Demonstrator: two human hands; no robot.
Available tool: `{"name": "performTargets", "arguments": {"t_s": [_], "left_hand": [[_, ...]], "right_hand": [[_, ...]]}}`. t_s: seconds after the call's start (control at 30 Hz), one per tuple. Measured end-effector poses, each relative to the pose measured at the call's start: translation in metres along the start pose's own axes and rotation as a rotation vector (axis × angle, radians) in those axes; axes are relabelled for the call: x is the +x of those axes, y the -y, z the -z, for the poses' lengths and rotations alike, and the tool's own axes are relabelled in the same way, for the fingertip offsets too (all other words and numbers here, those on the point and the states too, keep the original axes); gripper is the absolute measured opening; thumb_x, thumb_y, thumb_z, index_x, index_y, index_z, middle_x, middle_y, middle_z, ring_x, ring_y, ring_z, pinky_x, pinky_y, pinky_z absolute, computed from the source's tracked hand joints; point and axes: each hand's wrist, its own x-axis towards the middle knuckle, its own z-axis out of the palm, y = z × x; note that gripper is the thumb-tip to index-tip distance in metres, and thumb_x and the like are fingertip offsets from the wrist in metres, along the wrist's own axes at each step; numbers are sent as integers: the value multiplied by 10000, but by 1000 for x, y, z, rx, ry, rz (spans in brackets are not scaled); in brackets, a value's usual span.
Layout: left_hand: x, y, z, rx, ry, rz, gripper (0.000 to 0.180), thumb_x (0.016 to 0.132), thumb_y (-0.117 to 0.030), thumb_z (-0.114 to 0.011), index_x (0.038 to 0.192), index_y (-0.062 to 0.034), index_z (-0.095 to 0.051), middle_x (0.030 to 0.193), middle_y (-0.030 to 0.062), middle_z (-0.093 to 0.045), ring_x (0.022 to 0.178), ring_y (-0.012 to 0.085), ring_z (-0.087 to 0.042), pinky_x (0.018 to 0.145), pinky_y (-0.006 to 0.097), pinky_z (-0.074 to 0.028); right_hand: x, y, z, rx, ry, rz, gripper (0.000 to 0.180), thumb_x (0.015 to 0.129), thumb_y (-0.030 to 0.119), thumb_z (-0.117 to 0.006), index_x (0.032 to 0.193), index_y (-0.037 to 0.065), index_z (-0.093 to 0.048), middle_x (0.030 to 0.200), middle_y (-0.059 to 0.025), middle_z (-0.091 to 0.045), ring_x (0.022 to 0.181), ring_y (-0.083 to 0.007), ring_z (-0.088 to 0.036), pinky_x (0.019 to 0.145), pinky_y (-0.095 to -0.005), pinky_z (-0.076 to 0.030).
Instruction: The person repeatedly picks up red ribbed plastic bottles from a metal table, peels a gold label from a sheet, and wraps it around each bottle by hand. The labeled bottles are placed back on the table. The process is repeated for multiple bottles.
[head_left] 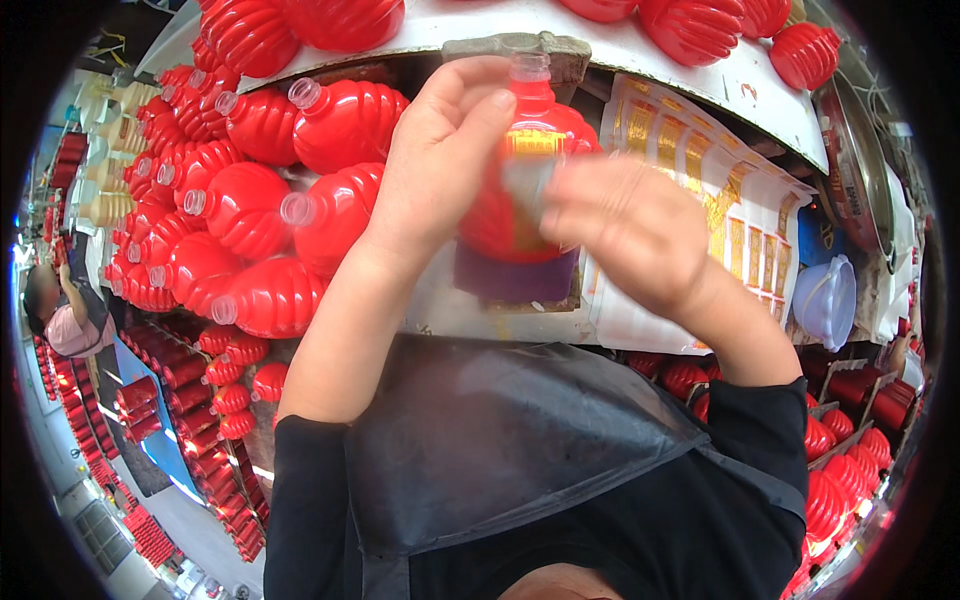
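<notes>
My left hand [435, 165] grips the neck and shoulder of a red ribbed plastic bottle [520, 225] that stands upright on a dark block at the bench edge. A gold label shows on the bottle's front. My right hand [630, 235] is blurred with motion and presses against the bottle's right side, over the label area. Whether it holds a loose label I cannot tell.
Several red ribbed bottles [260, 210] lie piled on the bench to the left. A sheet of gold labels [720, 210] lies to the right, with a pale plastic bowl [828, 298] beyond it. More red items fill crates below. Another person [65, 315] stands far left.
</notes>
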Motion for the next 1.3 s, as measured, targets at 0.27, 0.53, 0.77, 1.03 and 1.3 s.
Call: {"name": "performTargets", "arguments": {"t_s": [0.27,0.53,0.77,1.03,1.3], "left_hand": [[2,4,3,58,-26,-37,286,1104,-135,-536,1342,17,-575,1255,98,-689,1141,129,-654,1017,291,-536],[-1,2,2,126,-29,-52,293,1113,-136,-511,1354,23,-561,1270,102,-682,1157,132,-650,1026,297,-532],[-6,4,2,259,-46,-103,313,1137,-154,-431,1374,19,-540,1300,115,-671,1180,142,-638,1034,296,-524],[-8,3,2,162,-80,-84,342,1096,-208,-519,1340,22,-587,1343,126,-643,1292,195,-575,1112,338,-441],[0,-1,-2,273,-34,-73,500,971,-176,-739,1368,58,-547,1327,191,-664,1217,209,-636,1040,343,-517]], "right_hand": [[-9,-5,2,79,-122,-315,246,721,-71,-798,939,13,-721,1009,-152,-775,978,-317,-769,841,-418,-625],[-27,14,3,212,58,-189,210,749,-82,-787,927,19,-737,1001,-140,-778,936,-305,-772,822,-412,-626],[12,14,8,264,-199,-626,276,901,-12,-769,1173,8,-724,1022,-89,-763,955,-149,-738,834,-273,-581],[25,-18,9,231,-127,-572,287,919,-36,-747,1202,8,-731,1046,-87,-772,924,-133,-747,816,-270,-618],[21,-32,2,-35,-41,-511,294,922,21,-761,1213,13,-726,1023,-113,-786,887,-134,-758,770,-257,-590]]}}
